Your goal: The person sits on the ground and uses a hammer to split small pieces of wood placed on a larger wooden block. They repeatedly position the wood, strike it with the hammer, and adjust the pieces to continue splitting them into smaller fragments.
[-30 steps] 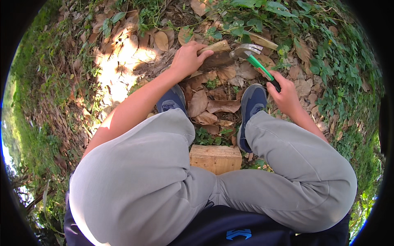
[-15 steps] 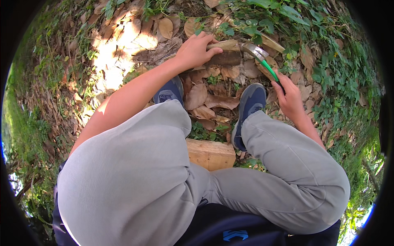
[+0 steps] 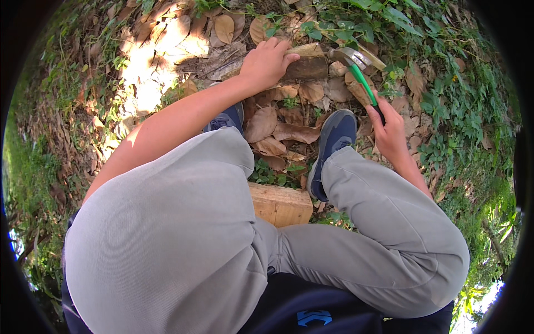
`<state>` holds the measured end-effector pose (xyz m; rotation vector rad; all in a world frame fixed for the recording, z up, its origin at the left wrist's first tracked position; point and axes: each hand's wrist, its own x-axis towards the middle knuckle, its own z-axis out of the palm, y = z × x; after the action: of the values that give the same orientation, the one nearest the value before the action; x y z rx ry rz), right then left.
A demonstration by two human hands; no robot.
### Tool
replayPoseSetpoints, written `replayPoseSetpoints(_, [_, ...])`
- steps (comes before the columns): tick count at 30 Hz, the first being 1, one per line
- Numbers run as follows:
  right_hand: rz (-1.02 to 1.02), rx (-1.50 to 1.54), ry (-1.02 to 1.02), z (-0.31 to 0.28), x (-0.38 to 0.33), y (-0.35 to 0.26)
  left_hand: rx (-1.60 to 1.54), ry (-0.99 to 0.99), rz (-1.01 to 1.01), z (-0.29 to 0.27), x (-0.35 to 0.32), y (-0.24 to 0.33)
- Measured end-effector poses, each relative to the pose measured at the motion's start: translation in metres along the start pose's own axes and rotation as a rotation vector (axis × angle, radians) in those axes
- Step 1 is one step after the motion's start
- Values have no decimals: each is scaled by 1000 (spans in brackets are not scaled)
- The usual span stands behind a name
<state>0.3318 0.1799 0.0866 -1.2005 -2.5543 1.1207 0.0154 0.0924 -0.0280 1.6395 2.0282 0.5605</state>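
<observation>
My left hand (image 3: pixel 266 65) is closed over a weathered piece of wood (image 3: pixel 308 62) lying across the leaf litter, its thumb pressed along the near side. In my right hand (image 3: pixel 391 129) is a claw hammer (image 3: pixel 364 84) with a green shaft and a dark grip. The metal head is raised just off the wood's right end, with a small gap between them. Beside the hammer shaft, another narrow stick of wood (image 3: pixel 359 93) lies partly hidden. Behind the hammer head rests a further pale strip of wood (image 3: pixel 374 58).
I sit low, with my blue shoes (image 3: pixel 339 131) on dry brown leaves (image 3: pixel 295 132). A squared wooden block (image 3: pixel 282 205) lies between my legs. Green vines (image 3: pixel 384 22) spread at the far right, and a bright sun patch (image 3: pixel 161 61) covers leaves at the left.
The hammer head has lifted slightly away from the wood's right end, where it was touching or nearly so. My left hand keeps its hold on the wood. The whole view has shifted a little.
</observation>
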Motion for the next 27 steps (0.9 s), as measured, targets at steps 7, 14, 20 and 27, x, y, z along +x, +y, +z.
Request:
replayPoseSetpoints(7, [-68, 8, -4, 0, 4, -1, 65, -39, 25, 1, -1, -2])
replayPoseSetpoints(14, [-37, -4, 10, 1, -2, 6, 21, -148, 32, -4, -2, -2])
replayPoseSetpoints(20, [-60, -29, -21, -1, -5, 9, 95, -85, 108, 1, -12, 10])
replayPoseSetpoints(27, [-24, 2, -11, 3, -12, 14, 123, -4, 66, 11, -16, 13])
